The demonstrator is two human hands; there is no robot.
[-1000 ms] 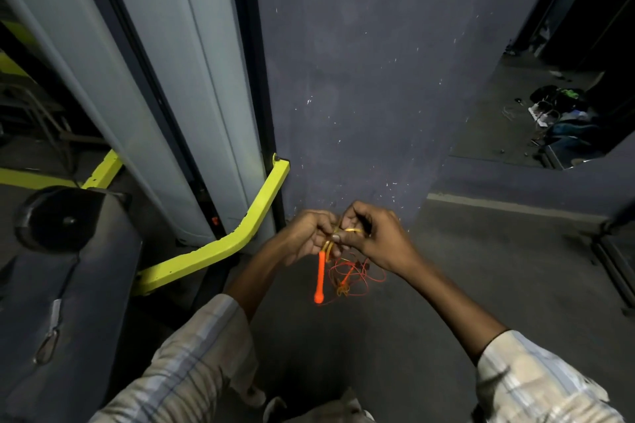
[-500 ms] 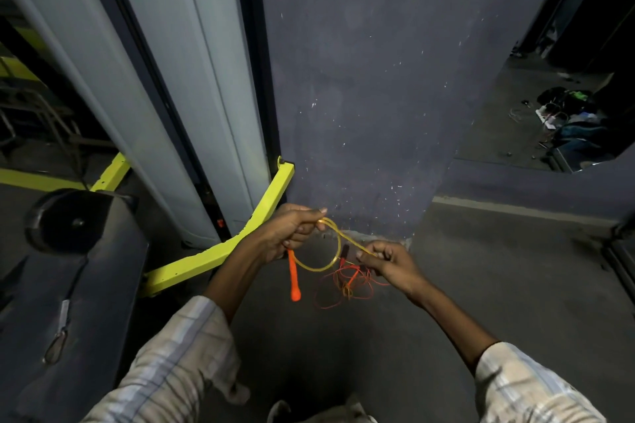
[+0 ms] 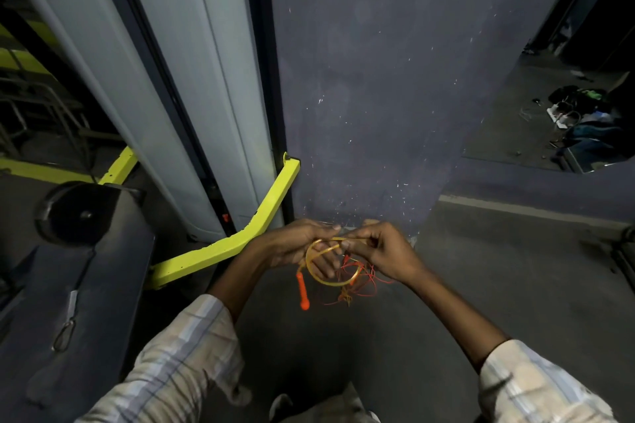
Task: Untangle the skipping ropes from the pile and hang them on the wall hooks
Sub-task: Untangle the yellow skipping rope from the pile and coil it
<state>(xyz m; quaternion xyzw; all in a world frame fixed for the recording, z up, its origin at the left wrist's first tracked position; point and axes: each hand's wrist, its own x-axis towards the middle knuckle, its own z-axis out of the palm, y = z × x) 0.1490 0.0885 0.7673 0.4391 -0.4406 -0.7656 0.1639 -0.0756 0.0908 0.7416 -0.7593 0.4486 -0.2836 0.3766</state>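
1. At the far left stands a dark machine [image 3: 79, 285] with a round black disc [image 3: 74, 213] on its top and a small metal clip [image 3: 65, 333] hanging on its side.
2. Behind it a yellow metal bar [image 3: 220, 251] bends along the floor and rises toward the wall, next to the pale grey panels [image 3: 165, 79].
3. My left hand [image 3: 292, 244] is in the middle of the view, in front of the bottom of the dark purple wall [image 3: 378, 79]. Its thumb and first finger pinch the yellow rope [image 3: 321, 280] at the top of the loop, and the other fingers lie open under the loop.
4. An orange handle [image 3: 302, 288] hangs down just below my left hand, pointing to the floor.
5. The yellow rope makes a round loop between my two hands, and it passes in front of my left fingers.
6. Thin orange cords [image 3: 357, 282] hang in a tangled bunch under the loop, close to my right hand. I cannot tell how many ropes are in this bunch.
7. My right hand [image 3: 385, 254] is just beside the left one, almost touching it. Its fingers are curled and they pinch the yellow rope near the top of the loop.
8. Both my sleeves [image 3: 178, 364] are light and checked.
9. At the far right, well apart from my hands, a pile of dark things and cables [image 3: 580, 113] lies on the floor.
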